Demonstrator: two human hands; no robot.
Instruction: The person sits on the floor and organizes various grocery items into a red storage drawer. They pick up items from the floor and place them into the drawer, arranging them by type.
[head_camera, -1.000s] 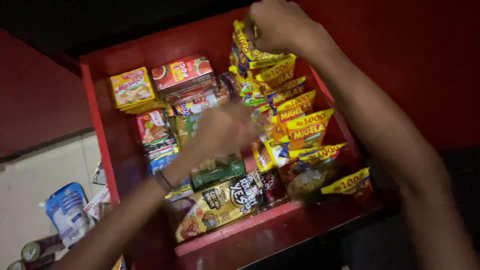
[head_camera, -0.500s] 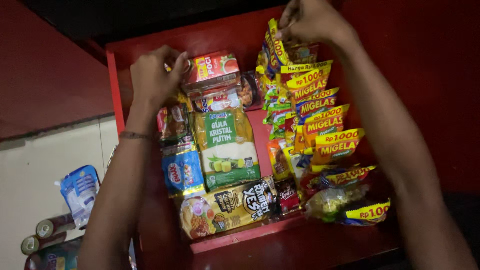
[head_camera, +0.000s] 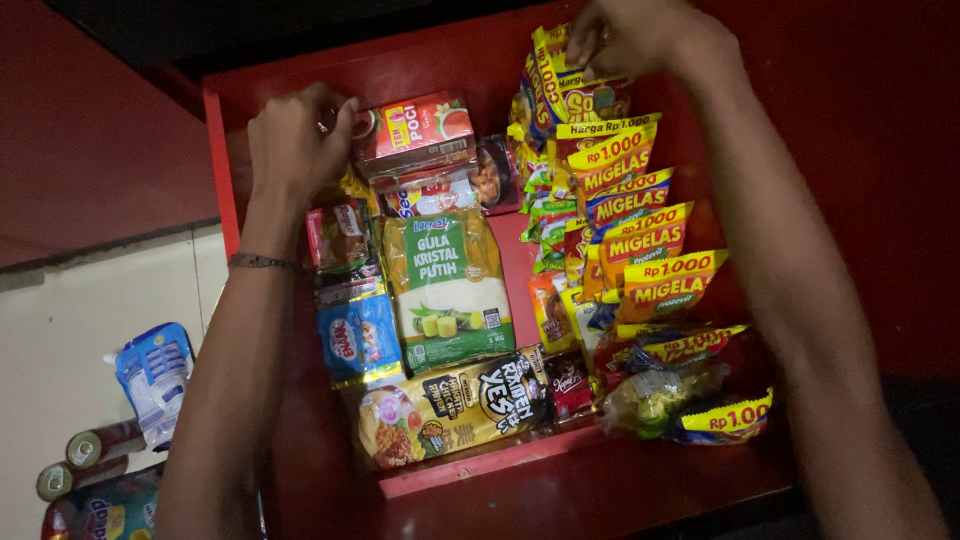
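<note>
A red wooden box (head_camera: 480, 470) holds many food packets. My left hand (head_camera: 295, 140) is curled in its back left corner, over a stack of yellow sachets (head_camera: 352, 186) and against a red carton (head_camera: 420, 125). My right hand (head_camera: 640, 35) pinches the top of a yellow snack packet (head_camera: 560, 85) at the back right. That packet heads a row of overlapping yellow and orange snack packets (head_camera: 635, 215). A green and white bag (head_camera: 450, 285) lies flat in the middle. A blue packet (head_camera: 358, 340) lies to its left, and a yellow and black noodle pack (head_camera: 450, 405) lies in front.
On the pale floor at the left lie a blue and white pouch (head_camera: 150, 375) and two cans (head_camera: 95, 445). Dark red walls surround the box. More small sachets (head_camera: 340, 235) fill the box's left column.
My left hand has gone from the middle of the box to its back left corner, and the green and white bag now shows flat in the middle. My right hand stays on the top snack packet.
</note>
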